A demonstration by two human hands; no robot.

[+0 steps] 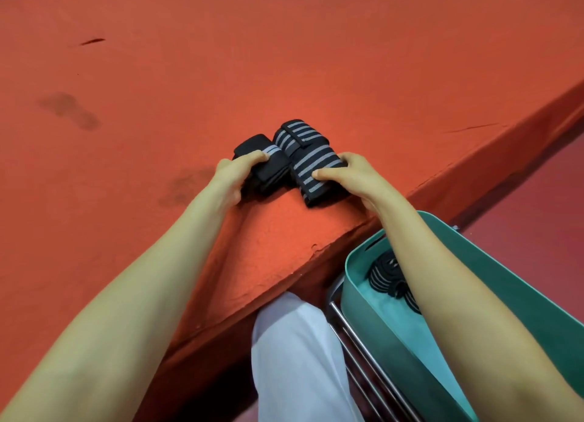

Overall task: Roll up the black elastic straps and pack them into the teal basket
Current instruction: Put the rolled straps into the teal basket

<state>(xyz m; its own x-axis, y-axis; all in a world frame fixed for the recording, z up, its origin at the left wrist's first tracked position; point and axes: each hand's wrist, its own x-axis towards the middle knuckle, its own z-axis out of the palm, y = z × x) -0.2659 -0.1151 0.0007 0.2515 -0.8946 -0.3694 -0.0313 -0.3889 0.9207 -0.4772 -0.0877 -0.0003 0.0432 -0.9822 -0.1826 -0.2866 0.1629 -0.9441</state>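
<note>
Three rolled black straps with grey stripes lie near the front edge of the orange table [284, 58]. My left hand [232, 176] grips the left roll [268, 165], fingers curled over its top. My right hand [350, 175] grips the right roll [319, 172], thumb on top and fingers round its far side. A third roll [292, 134] lies just behind them, untouched. The teal basket [357, 298] sits low at the right beside the table, and a coiled black strap [385, 276] lies inside it, partly hidden by my right forearm.
The table's corner juts toward my lap, where white fabric [294, 358] covers my leg. A metal chair frame [354, 336] runs beneath the basket. Dark stains [68, 108] mark the table's left part. Reddish floor [537, 206] lies to the right.
</note>
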